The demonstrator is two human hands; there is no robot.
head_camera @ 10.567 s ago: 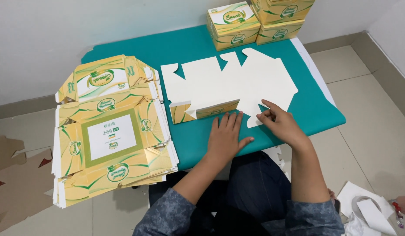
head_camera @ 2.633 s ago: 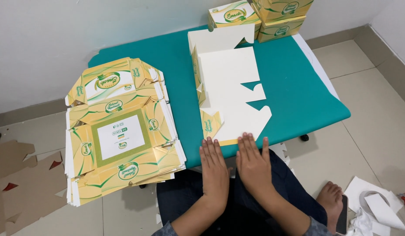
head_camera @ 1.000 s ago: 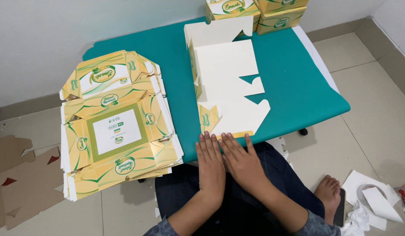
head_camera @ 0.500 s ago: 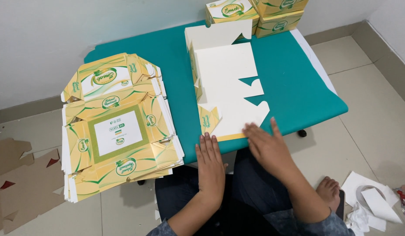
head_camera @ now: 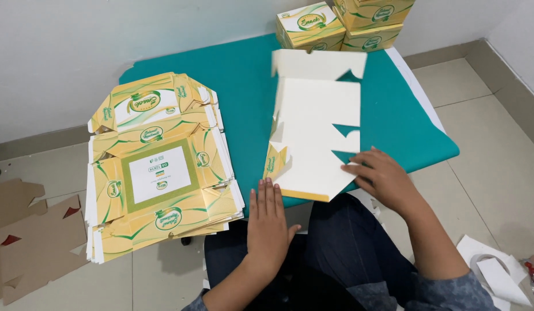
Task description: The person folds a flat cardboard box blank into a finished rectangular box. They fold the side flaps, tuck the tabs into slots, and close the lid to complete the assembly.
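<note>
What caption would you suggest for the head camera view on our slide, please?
Right hand on a white carton blank on a teal table, left hand at its near edge, stack of yellow blanks alongside.

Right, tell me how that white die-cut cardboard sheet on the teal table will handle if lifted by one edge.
The white die-cut cardboard sheet looks thin and light, so it would probably sag. Its creased flaps may swing or fold, as one already stands up. The right hand touches its notched edge, which might bend easily.

You sit in a small packing workroom: flat carton blanks [head_camera: 157, 178] stacked on a green counter [head_camera: 244, 86], folded boxes [head_camera: 310, 26], tiled floor [head_camera: 497, 144].
</note>
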